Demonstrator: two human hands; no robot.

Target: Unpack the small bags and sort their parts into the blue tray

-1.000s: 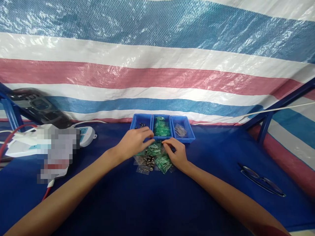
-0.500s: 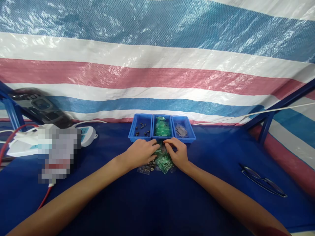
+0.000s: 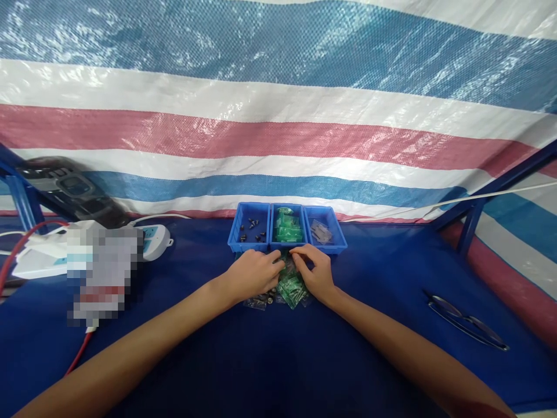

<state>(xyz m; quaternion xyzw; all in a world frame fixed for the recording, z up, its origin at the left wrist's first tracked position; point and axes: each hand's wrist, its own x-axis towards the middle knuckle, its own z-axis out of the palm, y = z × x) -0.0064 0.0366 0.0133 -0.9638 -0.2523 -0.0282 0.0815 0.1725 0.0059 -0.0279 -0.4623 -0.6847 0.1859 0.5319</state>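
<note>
My left hand point(image 3: 257, 271) rests over the left side of a small heap in front of the bins, its fingers curled and closed. What they grip, if anything, is hidden. Across from it, my right hand point(image 3: 317, 271) bends over the heap's right side, thumb and forefinger drawn together; anything between them is too small to name. Between and below both hands lie green packets point(image 3: 292, 290). Partly under my left hand are dark screw-like pieces point(image 3: 270, 299) and a clear packet point(image 3: 256, 303) with small parts.
Behind the hands stand three blue bins: the left bin point(image 3: 237, 241) with dark pieces, the middle bin point(image 3: 272, 235) with green packets, the right bin point(image 3: 340, 241) with clear packets. Eyeglasses point(image 3: 467, 322) lie right; a power strip point(image 3: 156, 241) and cables sit left.
My left hand has shifted slightly right and down, its fingers closer to the green packets. My right hand stays almost in place.
</note>
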